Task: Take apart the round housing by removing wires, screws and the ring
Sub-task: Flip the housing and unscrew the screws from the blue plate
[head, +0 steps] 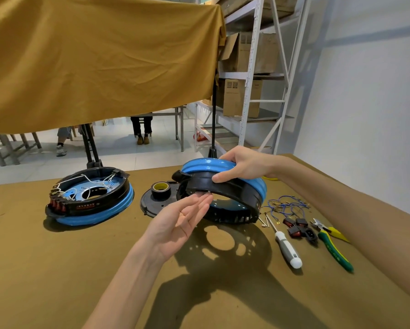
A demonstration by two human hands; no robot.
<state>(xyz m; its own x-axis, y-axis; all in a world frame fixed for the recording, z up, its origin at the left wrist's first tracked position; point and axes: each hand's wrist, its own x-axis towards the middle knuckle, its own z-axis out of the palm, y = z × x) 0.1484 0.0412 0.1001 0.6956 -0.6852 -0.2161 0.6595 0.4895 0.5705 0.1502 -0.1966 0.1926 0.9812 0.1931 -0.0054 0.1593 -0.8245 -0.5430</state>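
Note:
A round housing [232, 188], blue shell with a black ring around it, is tilted up off the table with its open side toward me. My right hand [240, 166] grips its top edge, thumb on the black ring. My left hand [181, 220] is held palm-up just below the ring's near edge, fingers straight, fingertips at a small screw spot; whether they touch it is unclear. Removed blue wires [285, 206], black and red switches [298, 230] and loose screws [264, 222] lie on the table to the right.
A second housing [90, 198] with white wires and red switches sits at left. A black disc [151, 201] carries a tape roll [160, 189]. A white-handled screwdriver [285, 245] and green-yellow pliers [332, 246] lie at right. A yellow cloth hangs behind; metal shelving with boxes stands back right.

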